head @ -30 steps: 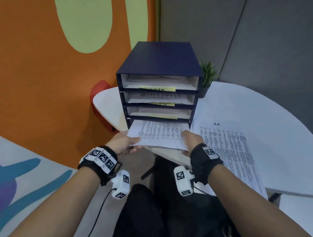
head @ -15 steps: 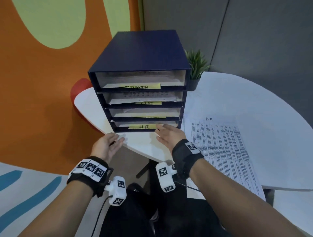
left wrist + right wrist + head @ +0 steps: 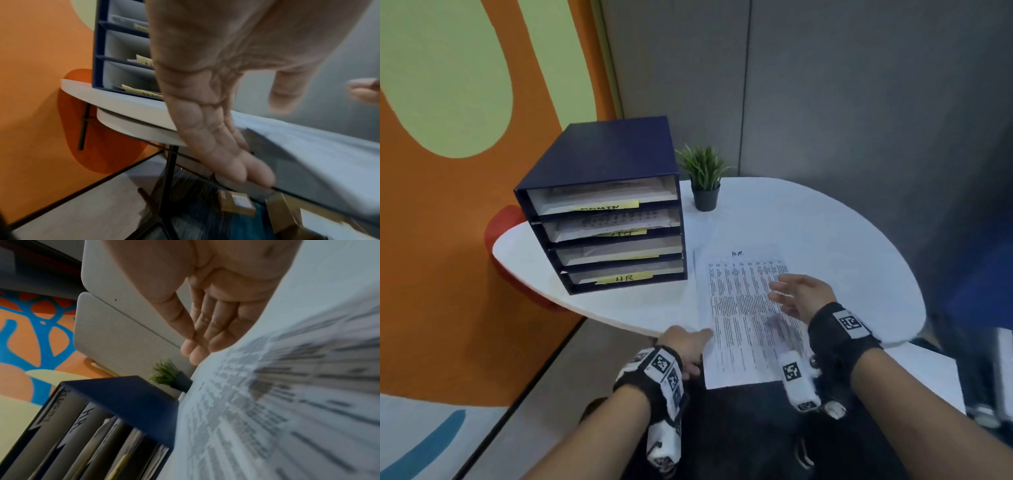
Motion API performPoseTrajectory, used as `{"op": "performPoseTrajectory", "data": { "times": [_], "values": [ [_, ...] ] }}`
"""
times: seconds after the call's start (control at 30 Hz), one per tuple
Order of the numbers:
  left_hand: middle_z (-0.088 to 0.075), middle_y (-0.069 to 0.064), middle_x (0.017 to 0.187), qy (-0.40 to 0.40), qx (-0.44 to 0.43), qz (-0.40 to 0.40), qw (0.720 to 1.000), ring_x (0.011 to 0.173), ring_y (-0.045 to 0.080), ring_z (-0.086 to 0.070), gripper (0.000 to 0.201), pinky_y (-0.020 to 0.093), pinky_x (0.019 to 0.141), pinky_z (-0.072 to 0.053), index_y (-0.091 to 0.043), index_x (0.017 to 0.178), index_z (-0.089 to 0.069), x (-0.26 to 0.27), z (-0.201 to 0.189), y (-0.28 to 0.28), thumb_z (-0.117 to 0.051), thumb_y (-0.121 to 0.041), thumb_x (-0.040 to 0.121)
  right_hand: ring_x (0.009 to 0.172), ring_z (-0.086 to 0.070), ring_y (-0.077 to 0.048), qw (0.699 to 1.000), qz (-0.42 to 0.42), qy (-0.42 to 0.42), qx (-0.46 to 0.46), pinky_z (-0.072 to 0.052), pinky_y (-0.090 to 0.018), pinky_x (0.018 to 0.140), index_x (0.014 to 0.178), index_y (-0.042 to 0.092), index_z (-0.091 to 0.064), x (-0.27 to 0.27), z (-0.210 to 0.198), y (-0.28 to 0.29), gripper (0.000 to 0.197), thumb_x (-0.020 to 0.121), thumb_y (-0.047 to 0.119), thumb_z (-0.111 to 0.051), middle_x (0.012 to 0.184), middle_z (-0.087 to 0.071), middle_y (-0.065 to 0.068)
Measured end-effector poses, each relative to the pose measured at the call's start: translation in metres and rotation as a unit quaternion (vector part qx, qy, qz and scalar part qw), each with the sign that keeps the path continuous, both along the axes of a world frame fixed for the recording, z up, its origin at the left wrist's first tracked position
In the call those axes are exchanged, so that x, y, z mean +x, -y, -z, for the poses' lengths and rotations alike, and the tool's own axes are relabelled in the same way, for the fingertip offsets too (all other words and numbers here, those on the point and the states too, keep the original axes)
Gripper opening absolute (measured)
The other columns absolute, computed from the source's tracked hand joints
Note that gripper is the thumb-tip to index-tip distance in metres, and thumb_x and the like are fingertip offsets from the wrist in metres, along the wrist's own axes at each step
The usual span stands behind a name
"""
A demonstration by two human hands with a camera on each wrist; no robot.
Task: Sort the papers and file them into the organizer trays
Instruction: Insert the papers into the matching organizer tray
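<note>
A navy organizer [image 3: 602,161] with several trays stands at the table's left; its trays hold papers and carry yellow labels, the bottom one [image 3: 625,278] reading "HR". To its right a printed sheet [image 3: 739,342] marked "H.R." lies on the table and overhangs the front edge. My left hand [image 3: 688,347] is at that sheet's near left corner; in the left wrist view its fingers [image 3: 236,162] are straight beneath the overhanging sheet [image 3: 308,146] and the thumb is above, apart from it. My right hand [image 3: 796,294] hovers over the sheet's middle, its fingers [image 3: 205,331] straight and holding nothing.
The white rounded table [image 3: 825,222] meets an orange wall on the left and a grey partition behind. A small potted plant [image 3: 705,181] stands behind the organizer's right corner. Under the table are a black leg [image 3: 168,178] and cardboard boxes [image 3: 236,203].
A second ago both hands were sliding a printed sheet into the bottom tray. They let it go inside and have moved right to the "H.R." sheet on the table.
</note>
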State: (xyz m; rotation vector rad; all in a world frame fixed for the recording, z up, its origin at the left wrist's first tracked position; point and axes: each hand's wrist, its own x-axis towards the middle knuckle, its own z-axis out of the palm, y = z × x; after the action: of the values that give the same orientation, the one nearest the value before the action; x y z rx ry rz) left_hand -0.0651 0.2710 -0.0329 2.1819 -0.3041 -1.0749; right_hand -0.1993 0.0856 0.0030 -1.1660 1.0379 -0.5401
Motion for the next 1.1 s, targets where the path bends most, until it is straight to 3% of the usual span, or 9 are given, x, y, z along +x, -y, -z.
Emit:
{"op": "performPoseTrajectory", "data": {
  "times": [0.1,0.17,0.33,0.5,0.6,0.77,0.9,1.03,1.1],
  "values": [
    [-0.074,-0.004,0.080,0.021,-0.018,0.052,0.998,0.061,0.012,-0.067,0.036,0.021,0.052,-0.055,-0.021,0.087,-0.069,-0.032,0.018,0.000,-0.066,-0.056,0.081,0.078,-0.068,-0.025,0.998,-0.001,-0.054,-0.033,-0.048,-0.028,0.063,0.094,0.009,-0.064,-0.038,0.004,0.013,0.016,0.091,-0.001,-0.051,0.092,-0.073,-0.011],
    [-0.075,-0.003,0.094,0.027,-0.077,0.034,0.996,0.078,0.011,-0.070,0.022,0.028,0.071,-0.060,-0.023,0.088,-0.070,-0.042,0.024,0.002,-0.073,-0.043,0.082,0.077,-0.068,-0.023,0.995,-0.020,-0.089,-0.047,-0.050,-0.032,0.069,0.093,0.010,-0.065,-0.052,0.011,0.017,0.015,0.091,0.003,-0.052,0.092,-0.073,-0.009],
    [-0.069,-0.002,0.119,0.062,-0.152,0.031,0.986,0.103,0.015,-0.065,0.031,0.023,0.088,-0.049,-0.013,0.120,-0.064,-0.052,0.006,0.009,-0.067,-0.020,0.090,0.093,-0.063,-0.025,0.961,-0.059,-0.237,-0.129,-0.052,-0.037,0.090,0.101,0.019,-0.064,-0.067,0.026,0.019,0.020,0.082,0.015,-0.061,0.099,-0.065,-0.003],
    [-0.069,-0.004,0.121,0.030,-0.172,0.083,0.981,0.105,0.011,-0.065,0.031,0.025,0.092,-0.049,-0.015,0.124,-0.064,-0.057,-0.012,0.001,-0.063,-0.015,0.093,0.089,-0.064,-0.026,0.947,-0.073,-0.287,-0.124,-0.051,-0.033,0.084,0.102,0.015,-0.050,-0.076,0.024,0.018,0.035,0.076,0.033,-0.064,0.100,-0.063,-0.003],
    [-0.072,-0.001,0.114,-0.036,-0.199,0.081,0.976,0.092,0.009,-0.068,0.028,0.019,0.071,-0.054,-0.014,0.121,-0.065,-0.058,-0.011,-0.015,-0.063,-0.011,0.093,0.078,-0.070,-0.029,0.956,-0.109,-0.260,-0.086,-0.058,-0.043,0.077,0.104,0.010,-0.058,-0.074,0.020,0.008,0.044,0.068,0.035,-0.068,0.092,-0.070,-0.009],
    [-0.071,0.014,0.115,-0.130,-0.220,0.024,0.966,0.093,0.022,-0.071,0.022,0.028,0.071,-0.057,-0.005,0.113,-0.067,-0.040,-0.016,-0.044,-0.063,-0.007,0.091,0.072,-0.067,-0.021,0.975,-0.120,-0.159,-0.098,-0.050,-0.024,0.054,0.114,0.003,-0.061,-0.057,-0.001,-0.011,0.025,0.089,0.004,-0.057,0.096,-0.069,-0.011],
    [-0.076,0.012,0.092,-0.098,-0.210,-0.055,0.971,0.067,0.015,-0.071,0.022,0.024,0.055,-0.056,0.000,0.105,-0.066,-0.016,-0.034,-0.059,-0.063,-0.018,0.093,0.072,-0.064,-0.016,0.978,-0.150,-0.119,-0.085,-0.046,-0.020,0.048,0.117,0.008,-0.059,-0.041,-0.006,-0.032,0.027,0.091,-0.001,-0.055,0.105,-0.067,-0.011],
    [-0.051,0.009,0.144,0.014,-0.209,-0.103,0.972,0.127,0.023,-0.051,0.035,0.020,0.099,-0.033,-0.008,0.133,-0.058,0.021,-0.050,-0.079,-0.050,-0.018,0.101,0.090,-0.067,-0.028,0.979,-0.187,-0.077,-0.024,-0.057,-0.038,0.069,0.122,0.002,-0.056,-0.017,-0.009,-0.060,0.033,0.089,-0.004,-0.057,0.117,-0.066,-0.016],
    [-0.057,0.014,0.137,-0.034,-0.237,-0.153,0.959,0.117,0.028,-0.057,0.029,0.024,0.099,-0.037,-0.003,0.121,-0.065,0.040,-0.058,-0.090,-0.055,-0.014,0.097,0.098,-0.066,-0.036,0.980,-0.193,-0.033,0.039,-0.056,-0.049,0.079,0.122,-0.001,-0.053,-0.004,-0.012,-0.076,0.035,0.089,-0.009,-0.056,0.118,-0.064,-0.020]
  ]
}}
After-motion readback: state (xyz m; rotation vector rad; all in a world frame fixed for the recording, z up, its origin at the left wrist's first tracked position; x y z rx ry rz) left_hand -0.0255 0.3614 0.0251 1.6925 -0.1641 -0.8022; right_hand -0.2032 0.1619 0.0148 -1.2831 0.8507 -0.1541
